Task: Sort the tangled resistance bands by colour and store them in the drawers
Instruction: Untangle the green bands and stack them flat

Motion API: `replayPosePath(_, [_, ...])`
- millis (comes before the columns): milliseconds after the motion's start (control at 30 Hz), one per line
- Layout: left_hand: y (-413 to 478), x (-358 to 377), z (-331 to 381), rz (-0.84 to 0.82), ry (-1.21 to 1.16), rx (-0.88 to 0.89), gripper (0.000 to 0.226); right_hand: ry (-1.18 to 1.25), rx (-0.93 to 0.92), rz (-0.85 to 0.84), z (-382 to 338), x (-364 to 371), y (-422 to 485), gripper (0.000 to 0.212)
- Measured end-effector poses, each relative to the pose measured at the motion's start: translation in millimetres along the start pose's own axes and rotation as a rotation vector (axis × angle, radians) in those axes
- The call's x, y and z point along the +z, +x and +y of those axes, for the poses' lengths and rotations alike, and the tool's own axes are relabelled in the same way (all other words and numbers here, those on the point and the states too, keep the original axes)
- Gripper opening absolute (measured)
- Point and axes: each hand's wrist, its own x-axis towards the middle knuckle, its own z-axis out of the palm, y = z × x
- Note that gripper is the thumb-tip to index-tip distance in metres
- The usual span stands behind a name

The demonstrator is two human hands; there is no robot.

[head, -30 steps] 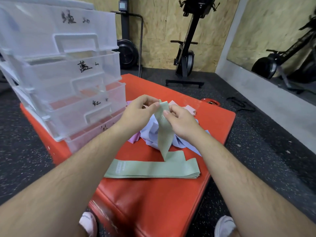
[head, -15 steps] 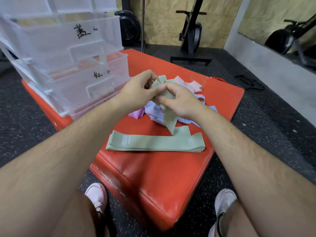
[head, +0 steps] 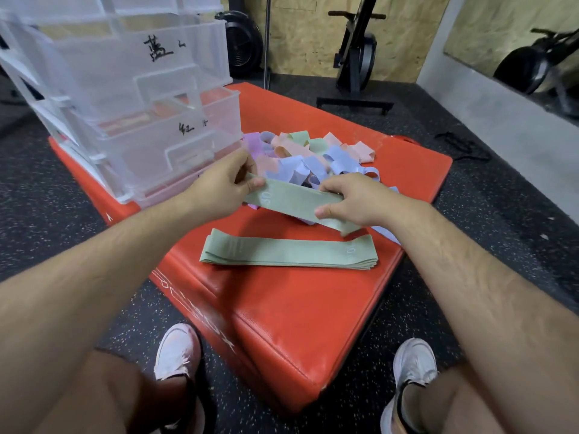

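Resistance bands in pale green, lilac-blue, pink and purple fabric lie in a tangled heap on the far part of the red padded vinyl box, just right of the clear plastic drawer unit standing on its far left corner. One flat pale green band is held out level over the near edge of the heap. The left hand pinches its left end between thumb and fingers, and the right hand grips its right end with curled fingers and thumb. Nearer the person, a neat stack of flattened pale green bands lies on the box, apart from the heap. Sorting looks early: green is the only colour gathered, and a few green loops show among the tangle at the far side. Blue, pink and purple appear unsorted, and the green stack is not yet in a drawer. Reddish shapes show through one drawer wall, but whether they are bands cannot be told.
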Motion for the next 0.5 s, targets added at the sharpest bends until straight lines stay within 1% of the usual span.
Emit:
replayPosePath(133, [-13,-4,-14,0.014,-0.028,-0.055,0.018,-0.185,0.03,-0.031,16,-4,-5,0.029])
replayPosePath(233, [-18,-8,-25,0.008,-0.041,-0.119,0.02,-0.231,0.086,-0.045,28,-10,-9,0.021])
replayPosePath(300, [-19,-12,-31,0.012,-0.076,-0.162,0.021,-0.203,0.102,-0.039,36,-15,-13,0.014])
replayPosePath(367, [-21,-15,-34,0.003,-0.114,-0.198,0.023,-0.109,0.116,-0.019,41,-22,-20,0.007])
replayPosePath(500, [-29,-18,-35,-0.056,-0.072,-0.224,0.027,0.031,0.149,-0.022,50,-26,-32,0.013])
